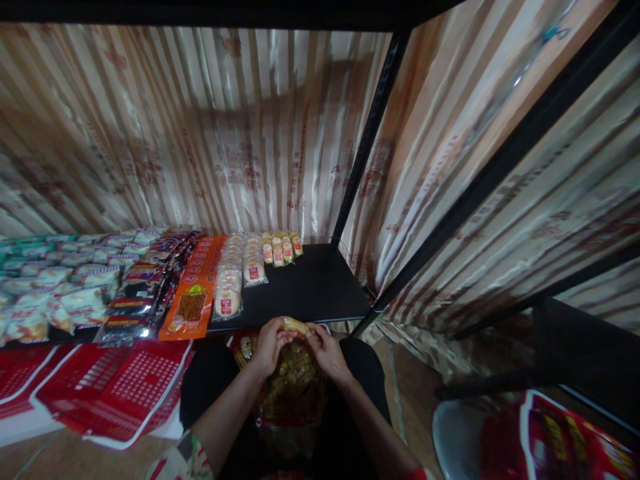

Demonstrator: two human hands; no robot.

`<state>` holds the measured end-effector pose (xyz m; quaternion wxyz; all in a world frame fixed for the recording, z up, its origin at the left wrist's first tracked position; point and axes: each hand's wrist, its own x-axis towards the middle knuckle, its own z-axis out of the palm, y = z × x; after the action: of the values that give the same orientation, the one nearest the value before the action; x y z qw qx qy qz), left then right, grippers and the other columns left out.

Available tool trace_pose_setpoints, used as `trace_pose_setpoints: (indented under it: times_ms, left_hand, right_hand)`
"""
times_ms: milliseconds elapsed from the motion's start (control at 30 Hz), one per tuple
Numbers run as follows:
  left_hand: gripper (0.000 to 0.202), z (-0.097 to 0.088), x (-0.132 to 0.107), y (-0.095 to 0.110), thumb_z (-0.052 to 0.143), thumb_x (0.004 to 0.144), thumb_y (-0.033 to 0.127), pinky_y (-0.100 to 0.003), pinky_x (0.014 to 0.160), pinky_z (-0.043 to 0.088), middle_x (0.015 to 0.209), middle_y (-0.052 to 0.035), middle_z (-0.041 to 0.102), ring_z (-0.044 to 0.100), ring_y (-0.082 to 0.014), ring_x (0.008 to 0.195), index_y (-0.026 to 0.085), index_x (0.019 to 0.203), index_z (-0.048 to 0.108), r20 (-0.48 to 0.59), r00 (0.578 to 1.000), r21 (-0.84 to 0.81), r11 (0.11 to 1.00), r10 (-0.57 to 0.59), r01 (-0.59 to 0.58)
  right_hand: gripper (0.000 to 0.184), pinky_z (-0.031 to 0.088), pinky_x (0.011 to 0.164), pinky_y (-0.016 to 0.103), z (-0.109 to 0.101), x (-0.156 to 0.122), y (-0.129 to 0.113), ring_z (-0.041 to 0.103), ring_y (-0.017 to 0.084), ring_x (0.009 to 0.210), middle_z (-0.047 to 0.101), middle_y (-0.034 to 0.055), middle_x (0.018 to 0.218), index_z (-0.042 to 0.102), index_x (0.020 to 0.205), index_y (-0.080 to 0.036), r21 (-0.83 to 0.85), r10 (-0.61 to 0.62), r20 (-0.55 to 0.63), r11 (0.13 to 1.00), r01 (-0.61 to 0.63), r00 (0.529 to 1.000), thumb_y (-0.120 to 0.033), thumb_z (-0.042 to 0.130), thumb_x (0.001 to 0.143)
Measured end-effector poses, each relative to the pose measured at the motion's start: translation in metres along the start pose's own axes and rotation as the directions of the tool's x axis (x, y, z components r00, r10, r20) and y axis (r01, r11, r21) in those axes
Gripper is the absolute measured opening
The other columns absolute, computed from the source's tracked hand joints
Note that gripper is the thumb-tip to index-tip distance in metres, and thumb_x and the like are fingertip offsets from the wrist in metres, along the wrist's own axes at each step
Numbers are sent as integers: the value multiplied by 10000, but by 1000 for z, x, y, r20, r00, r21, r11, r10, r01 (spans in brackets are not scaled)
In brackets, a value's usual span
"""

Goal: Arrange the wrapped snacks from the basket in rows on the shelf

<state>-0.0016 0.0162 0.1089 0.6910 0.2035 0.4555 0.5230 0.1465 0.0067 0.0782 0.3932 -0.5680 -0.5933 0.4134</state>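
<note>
My left hand (269, 345) and my right hand (326, 349) are closed together on a small yellow snack pack (295, 325), held just in front of the black shelf (310, 283). Under the hands, on my lap, lies a clear bag of similar small yellow packs (293, 387). On the shelf, a short row of the same yellow packs (281, 248) lies at the back, beside rows of round biscuit packs (231, 283) and orange packs (195, 297).
Dark snack packs (143, 287) and white-green packs (50, 287) fill the shelf's left side. A black upright post (363, 153) stands at the shelf's back right corner. Striped plastic sheeting (200, 133) hangs behind. Red baskets (115, 387) lie lower left, a white stool (457, 433) lower right.
</note>
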Motion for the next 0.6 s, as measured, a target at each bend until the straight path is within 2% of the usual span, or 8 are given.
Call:
trace_pose_setpoints:
  times_ms: [267, 467, 600]
  left_hand:
    - [182, 4, 4, 2, 567, 641, 80, -179, 546, 445, 676, -16, 647, 606, -91, 559, 128, 816, 563, -12, 1000, 16, 1000, -15, 15]
    - [217, 6, 12, -2, 555, 663, 49, -157, 480, 409, 680, -14, 636, 585, -70, 513, 123, 867, 549, -25, 1000, 55, 998, 2, -1]
    - [210, 9, 15, 0, 580, 684, 93, -153, 434, 374, 687, -20, 636, 585, -76, 497, 124, 887, 535, -35, 999, 106, 994, 32, -28]
  right_hand:
    - [360, 477, 635, 290, 4, 2, 4, 595, 168, 671, 635, 24, 737, 584, 979, -195, 137, 79, -9, 988, -77, 997, -453, 454, 763]
    - [361, 474, 593, 284, 7, 3, 6, 589, 163, 614, 638, 17, 681, 584, 974, -191, 219, 134, -4, 967, -130, 991, -453, 452, 763]
    - [355, 464, 562, 280, 9, 7, 8, 585, 164, 590, 637, 20, 664, 586, 948, -184, 256, 143, -33, 958, -130, 989, -456, 469, 752]
